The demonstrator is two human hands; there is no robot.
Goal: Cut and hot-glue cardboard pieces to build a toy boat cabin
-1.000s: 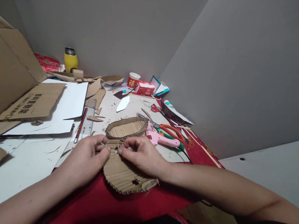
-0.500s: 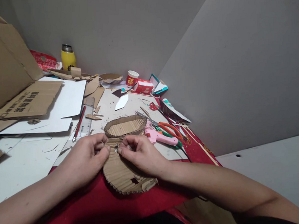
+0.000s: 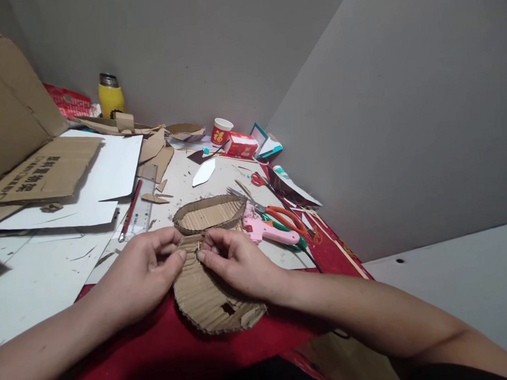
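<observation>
Between my two hands lies a rounded piece of corrugated cardboard (image 3: 199, 295), with a small dark hole near its lower right. My left hand (image 3: 155, 266) pinches its upper left edge between thumb and fingers. With thumb and fingertips closed, my right hand (image 3: 236, 262) is at the upper middle of the cardboard; a small pale sliver shows at the fingertips, too small to name. Just beyond the hands sits an oval cardboard tray (image 3: 210, 215) with a low wall. To its right are a pink glue gun (image 3: 272, 231) and orange-handled scissors (image 3: 284, 217).
A ruler (image 3: 146, 204) and a red pencil (image 3: 131, 210) lie left of the tray. Large cardboard (image 3: 44, 167) and white sheets cover the left side. A red paper cup (image 3: 221, 132), a tissue pack (image 3: 240, 145) and a yellow bottle (image 3: 111, 98) stand at the back.
The pale bit by my right fingertips is now mostly covered, as the right thumb has shifted slightly left. The view has moved a little; both hands stay at the cardboard.
</observation>
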